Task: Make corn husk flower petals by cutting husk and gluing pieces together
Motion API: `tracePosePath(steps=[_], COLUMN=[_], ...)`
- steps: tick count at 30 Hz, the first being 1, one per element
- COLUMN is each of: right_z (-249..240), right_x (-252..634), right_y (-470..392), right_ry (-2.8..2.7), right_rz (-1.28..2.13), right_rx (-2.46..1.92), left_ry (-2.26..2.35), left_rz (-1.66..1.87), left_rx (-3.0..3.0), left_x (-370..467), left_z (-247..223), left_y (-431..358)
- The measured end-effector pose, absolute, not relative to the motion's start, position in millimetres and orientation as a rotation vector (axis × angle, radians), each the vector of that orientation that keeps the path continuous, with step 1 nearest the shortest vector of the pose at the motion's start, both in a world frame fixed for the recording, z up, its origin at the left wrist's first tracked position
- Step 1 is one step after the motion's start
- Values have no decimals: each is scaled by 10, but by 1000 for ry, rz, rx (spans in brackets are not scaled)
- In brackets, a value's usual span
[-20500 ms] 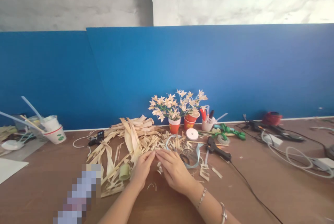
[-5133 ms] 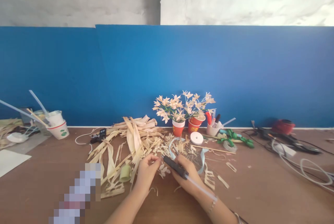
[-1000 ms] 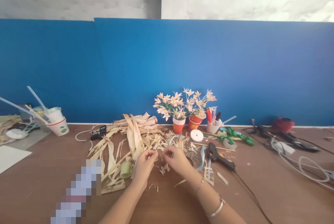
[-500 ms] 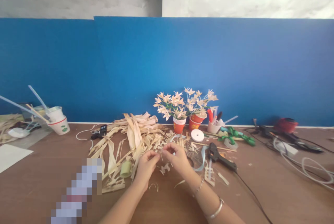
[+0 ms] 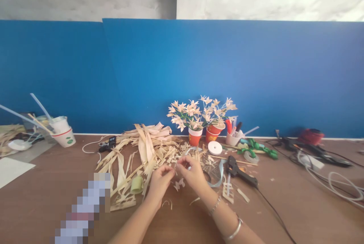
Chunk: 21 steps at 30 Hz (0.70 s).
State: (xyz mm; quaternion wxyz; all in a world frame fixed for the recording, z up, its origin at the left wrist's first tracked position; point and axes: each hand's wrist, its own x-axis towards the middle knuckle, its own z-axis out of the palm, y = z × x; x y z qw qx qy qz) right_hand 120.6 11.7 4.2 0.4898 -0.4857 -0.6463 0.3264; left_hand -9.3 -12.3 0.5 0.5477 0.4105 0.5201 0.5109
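**Both hands pinching a tiny husk bit, glue gun parked**

Since about five seconds back the glue gun [image 5: 241,171] has left my right hand [image 5: 193,172] and now lies just right of the hands, cord trailing off toward the near edge. Hardly anything has shifted over the last half second.

Left hand [image 5: 159,181] and right hand meet fingertip to fingertip, both pressed together on a small pale husk piece [image 5: 174,165], just above the table, right of the big husk pile [image 5: 142,153]. It's thin, straw-coloured and mostly buried behind the fingers, so I can't make out its shape.

Behind the hands, orange cups of husk flowers [image 5: 199,113] stand against the blue board. A pixelated block left of the hands hides whatever sits there.
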Motion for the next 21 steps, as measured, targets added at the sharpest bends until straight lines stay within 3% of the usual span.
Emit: tracePosePath(steps=[21], right_z=[84], right_x=[1218], right_y=[89], right_ry=[-1535], right_rz=[797], right_rx=[-1145], left_ry=[1207], left_rz=[1202], left_rx=[979], left_x=[-91], left_z=[-4], left_y=[-126])
